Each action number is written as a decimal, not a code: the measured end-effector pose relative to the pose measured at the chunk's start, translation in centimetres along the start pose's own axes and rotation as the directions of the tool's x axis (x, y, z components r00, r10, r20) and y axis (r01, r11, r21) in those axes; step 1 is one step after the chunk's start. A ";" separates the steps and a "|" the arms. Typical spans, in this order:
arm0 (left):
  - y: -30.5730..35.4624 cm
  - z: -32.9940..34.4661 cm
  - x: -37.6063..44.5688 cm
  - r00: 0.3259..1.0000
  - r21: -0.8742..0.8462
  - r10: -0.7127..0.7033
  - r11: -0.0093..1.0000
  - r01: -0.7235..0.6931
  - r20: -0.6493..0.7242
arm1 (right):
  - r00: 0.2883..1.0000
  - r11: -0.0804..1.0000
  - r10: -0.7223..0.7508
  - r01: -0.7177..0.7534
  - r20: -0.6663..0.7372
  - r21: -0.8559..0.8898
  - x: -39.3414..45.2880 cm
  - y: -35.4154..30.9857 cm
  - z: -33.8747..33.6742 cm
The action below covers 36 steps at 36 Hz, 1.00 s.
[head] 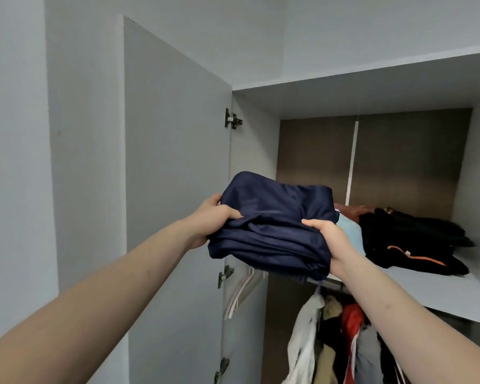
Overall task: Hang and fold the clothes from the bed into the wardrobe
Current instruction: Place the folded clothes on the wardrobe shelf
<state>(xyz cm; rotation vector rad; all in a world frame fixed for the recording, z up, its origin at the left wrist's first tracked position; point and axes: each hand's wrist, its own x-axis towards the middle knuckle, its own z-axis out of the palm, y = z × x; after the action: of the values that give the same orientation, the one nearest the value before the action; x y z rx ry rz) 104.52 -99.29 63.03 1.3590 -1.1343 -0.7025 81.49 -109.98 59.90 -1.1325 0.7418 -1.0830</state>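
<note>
Head view: we hold a folded navy garment (272, 225) raised in front of the open wardrobe (372, 87), level with its upper shelf (427, 289). Our left hand (214, 217) grips the bundle's left edge, thumb on top and fingers curled behind. Our right hand (330, 239) clamps the near right corner, thumb pressed into the cloth. The garment sits between both hands, just before the shelf's front edge. On the shelf lie black folded clothes (410, 239) and a light blue piece (349, 231). Hanging clothes (344, 342) show below; the door (175, 162) stands open at left.
</note>
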 end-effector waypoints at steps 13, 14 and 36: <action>0.9 10.7 12.4 0.973 -0.065 0.107 0.993 -0.095 0.207 | 0.948 0.992 -0.094 0.064 -0.304 -0.107 4.8 -4.9 -8.5; 1.0 11.6 13.0 0.968 -0.066 0.107 0.993 -0.094 0.228 | 0.943 0.991 -0.090 0.053 -0.320 -0.125 5.1 -5.3 -9.4; 3.1 17.5 30.6 0.988 -0.077 0.033 0.997 -0.021 0.152 | 0.928 0.964 -0.138 0.046 -0.347 -0.261 25.1 -12.8 -13.1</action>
<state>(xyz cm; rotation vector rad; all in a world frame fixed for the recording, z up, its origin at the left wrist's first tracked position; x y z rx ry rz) 98.60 -133.48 70.00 1.2403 -1.2325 -0.8332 74.39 -138.64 69.63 -1.2012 1.1508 -1.3271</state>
